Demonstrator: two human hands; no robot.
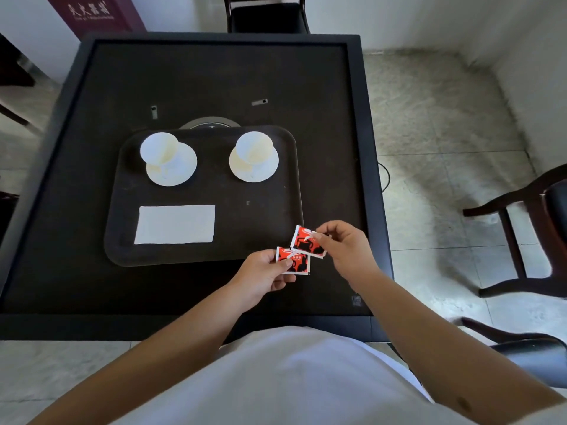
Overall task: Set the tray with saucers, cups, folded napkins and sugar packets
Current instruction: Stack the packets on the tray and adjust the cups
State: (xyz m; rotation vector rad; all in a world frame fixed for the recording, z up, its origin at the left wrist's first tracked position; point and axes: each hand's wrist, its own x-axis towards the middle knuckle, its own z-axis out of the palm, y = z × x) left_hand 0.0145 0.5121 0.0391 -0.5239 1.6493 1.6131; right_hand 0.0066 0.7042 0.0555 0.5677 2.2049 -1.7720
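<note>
A dark tray [260, 210] lies on the black table. On its far half stand two white cups, the left cup [159, 147] on a white saucer [176, 173], the right cup [254, 145] on another saucer [245, 171]. A folded white napkin [175, 223] lies at the tray's near left. My left hand [264, 273] pinches a red-and-black sugar packet [296, 262] just off the tray's near right corner. My right hand [346, 243] pinches a second such packet [308, 242] above that corner; the two packets overlap slightly.
The black square table [322, 87] has a raised rim and a round metal disc [211, 122] behind the tray. Dark chairs stand at the far side [267, 16] and at the right [534, 228]. A maroon box [92, 13] stands far left on the floor.
</note>
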